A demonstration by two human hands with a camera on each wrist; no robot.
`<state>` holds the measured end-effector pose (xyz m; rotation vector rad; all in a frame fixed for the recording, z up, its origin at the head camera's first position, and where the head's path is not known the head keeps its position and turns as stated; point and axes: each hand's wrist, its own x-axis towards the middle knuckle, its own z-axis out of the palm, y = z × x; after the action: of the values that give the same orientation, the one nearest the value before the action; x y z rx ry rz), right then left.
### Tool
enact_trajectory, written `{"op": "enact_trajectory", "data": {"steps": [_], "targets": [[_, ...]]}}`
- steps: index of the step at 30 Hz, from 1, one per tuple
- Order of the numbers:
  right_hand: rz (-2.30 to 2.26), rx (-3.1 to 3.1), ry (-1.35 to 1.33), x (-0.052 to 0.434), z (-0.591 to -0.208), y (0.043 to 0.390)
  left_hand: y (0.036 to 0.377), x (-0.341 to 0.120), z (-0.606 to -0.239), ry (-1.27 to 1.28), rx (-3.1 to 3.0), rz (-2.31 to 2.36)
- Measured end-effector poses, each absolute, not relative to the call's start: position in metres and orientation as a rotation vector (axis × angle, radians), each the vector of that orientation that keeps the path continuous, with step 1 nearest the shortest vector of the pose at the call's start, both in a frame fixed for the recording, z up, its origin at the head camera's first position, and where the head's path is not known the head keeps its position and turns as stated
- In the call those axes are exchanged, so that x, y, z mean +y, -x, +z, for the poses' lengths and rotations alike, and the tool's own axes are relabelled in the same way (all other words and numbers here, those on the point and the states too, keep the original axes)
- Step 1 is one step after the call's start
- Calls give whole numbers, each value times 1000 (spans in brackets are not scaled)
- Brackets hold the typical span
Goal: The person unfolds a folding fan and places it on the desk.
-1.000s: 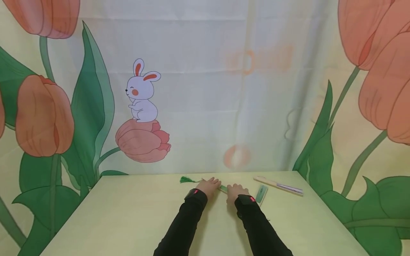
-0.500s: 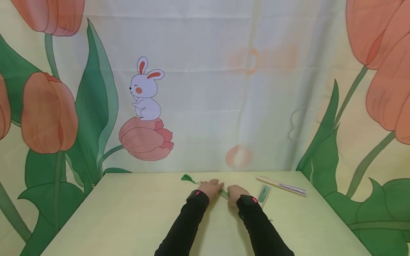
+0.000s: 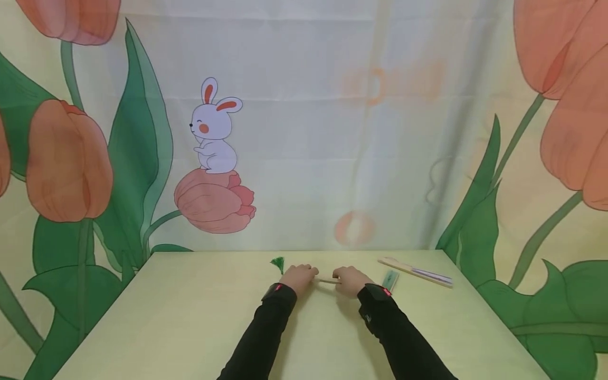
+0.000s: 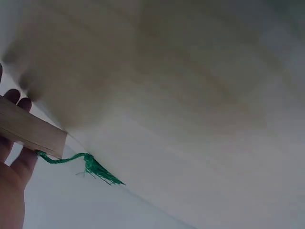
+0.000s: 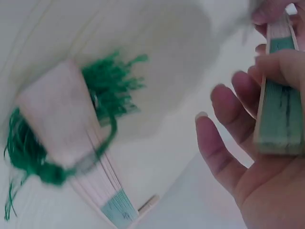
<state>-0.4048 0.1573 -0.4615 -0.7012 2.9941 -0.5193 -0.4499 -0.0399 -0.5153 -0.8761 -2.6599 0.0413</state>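
Folded fan (image 5: 282, 112) newly turned, seemingly raised, gripped by left hand (image 3: 299, 278) and right hand (image 3: 353, 282)

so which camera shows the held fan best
Right wrist view: the held fan shows its green folds up close, partly covered by the right hand. Left wrist shows its wooden end and green tassel; head, that tassel and a thin strip.

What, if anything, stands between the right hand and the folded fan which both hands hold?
Nothing visible does: the right hand holds the folded fan directly. Another green-and-wood fan lies on the table, to this hand's right, not between them.
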Motion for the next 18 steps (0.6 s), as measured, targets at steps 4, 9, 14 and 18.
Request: {"op": "enact_trajectory", "data": {"steps": [4,9,14,18], "targets": [[-680,2909,749,161,-443,395,443,-51,-505,885,-2730,-224],[-1038,2657,667,169,-418,386,434,-63,-492,917,-2783,-530],[-1401,2471,598,173,-405,375,417,-71,-484,920,-2755,-856],[-1634,2412,590,173,-400,366,401,-75,-476,885,-2651,-1119]]}}
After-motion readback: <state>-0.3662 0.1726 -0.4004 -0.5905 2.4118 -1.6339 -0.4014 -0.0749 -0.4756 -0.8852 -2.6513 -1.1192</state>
